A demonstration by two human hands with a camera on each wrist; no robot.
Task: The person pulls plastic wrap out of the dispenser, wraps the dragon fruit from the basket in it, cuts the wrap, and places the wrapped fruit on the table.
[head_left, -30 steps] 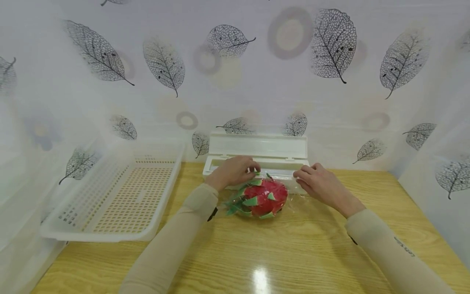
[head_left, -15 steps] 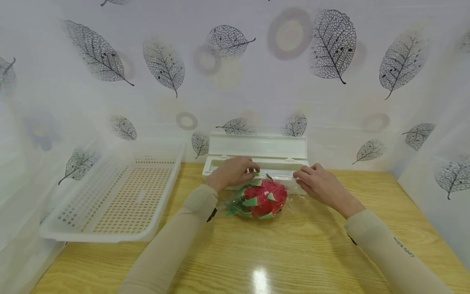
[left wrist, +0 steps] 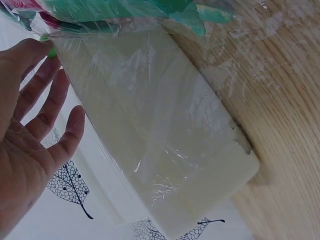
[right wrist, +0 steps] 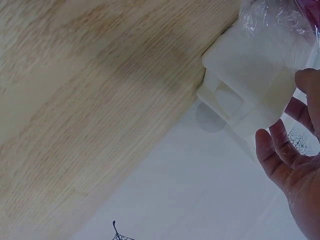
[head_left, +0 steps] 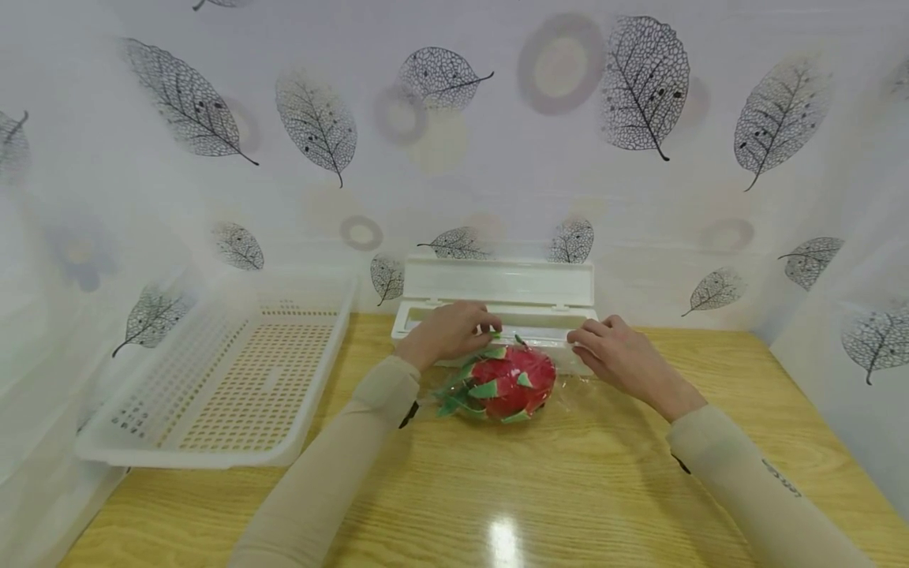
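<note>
A white cling film dispenser (head_left: 497, 282) stands at the back of the table with its lid raised. My left hand (head_left: 454, 331) pinches a small green slide cutter (left wrist: 51, 48) on the front rim, its other fingers spread behind. At the right end, my right hand (head_left: 625, 359) holds the rim, thumb in front and fingers behind in the right wrist view. Clear cling film (left wrist: 145, 100) hangs over the box front and covers a red dragon fruit (head_left: 521, 379) with green scales, lying just before the box. The film roll inside cannot be made out.
To the left stands a white plastic basket (head_left: 291, 430) with a perforated bottom. The wooden table (head_left: 568, 489) reaches forward from the box. A white leaf-print sheet (head_left: 497, 181) hangs close behind the raised lid and along both sides.
</note>
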